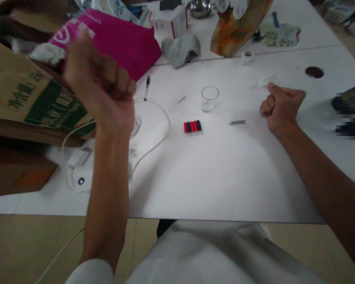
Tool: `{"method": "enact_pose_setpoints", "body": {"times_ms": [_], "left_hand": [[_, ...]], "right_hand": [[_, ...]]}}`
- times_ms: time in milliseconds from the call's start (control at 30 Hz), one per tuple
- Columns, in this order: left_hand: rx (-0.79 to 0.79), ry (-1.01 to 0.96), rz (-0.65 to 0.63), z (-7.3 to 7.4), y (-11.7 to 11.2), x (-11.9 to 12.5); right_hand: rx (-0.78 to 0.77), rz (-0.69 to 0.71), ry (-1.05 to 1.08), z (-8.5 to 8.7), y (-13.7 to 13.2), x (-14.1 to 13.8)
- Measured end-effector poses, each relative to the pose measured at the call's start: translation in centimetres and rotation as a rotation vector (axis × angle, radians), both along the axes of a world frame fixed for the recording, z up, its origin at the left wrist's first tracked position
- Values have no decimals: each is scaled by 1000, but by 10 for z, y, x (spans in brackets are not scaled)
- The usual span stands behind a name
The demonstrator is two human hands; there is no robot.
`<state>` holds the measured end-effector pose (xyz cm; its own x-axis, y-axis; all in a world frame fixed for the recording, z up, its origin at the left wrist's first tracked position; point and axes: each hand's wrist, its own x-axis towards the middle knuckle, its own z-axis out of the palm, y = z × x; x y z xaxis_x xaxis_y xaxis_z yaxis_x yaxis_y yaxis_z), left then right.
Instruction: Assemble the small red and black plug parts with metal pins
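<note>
My left hand [103,79] is raised above the left part of the table, its fingers curled into a fist, and I see nothing in it. My right hand [284,104] is also closed, over the right side of the white table, beside a crumpled whitish, see-through scrap [269,80]. Between the hands lies a row of red and black small cylinders [192,126] with clear ends. A clear cup [209,100] stands behind them. To their right is a short dark-patterned strip [237,122] of small pieces. A tiny thin metal-looking piece [182,99] lies left of the cup.
A white cable [167,122] loops near a pen [147,87] and a white power strip [82,180] at left. Paper bags [32,90] and a magenta bag [118,39] crowd the left. A grey cloth [181,49], tape roll [247,56] and metal bowl [200,8] sit farther back.
</note>
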<state>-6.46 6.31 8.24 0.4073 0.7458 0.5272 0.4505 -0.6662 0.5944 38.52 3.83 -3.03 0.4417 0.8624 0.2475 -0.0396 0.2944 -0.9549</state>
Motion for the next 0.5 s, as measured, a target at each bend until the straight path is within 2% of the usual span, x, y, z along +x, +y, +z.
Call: {"method": "enact_pose_setpoints", "body": {"times_ms": [100,133,200,267,500], "left_hand": [[-362,-662,222,-31,-9,23],[-486,-782,277,-41,-16,33],[-607,-849,256,-54,-30,50],[-681,-882,241,-62,-41,59],[-771,-1046,290,-77,-48,64]], "right_hand": [[-68,34,61,1,1,0],[-79,42,83,2,0,0],[-95,46,122,3,-2,1],[-105,43,133,5,-4,1],[-137,80,174,14,-14,-2]]}}
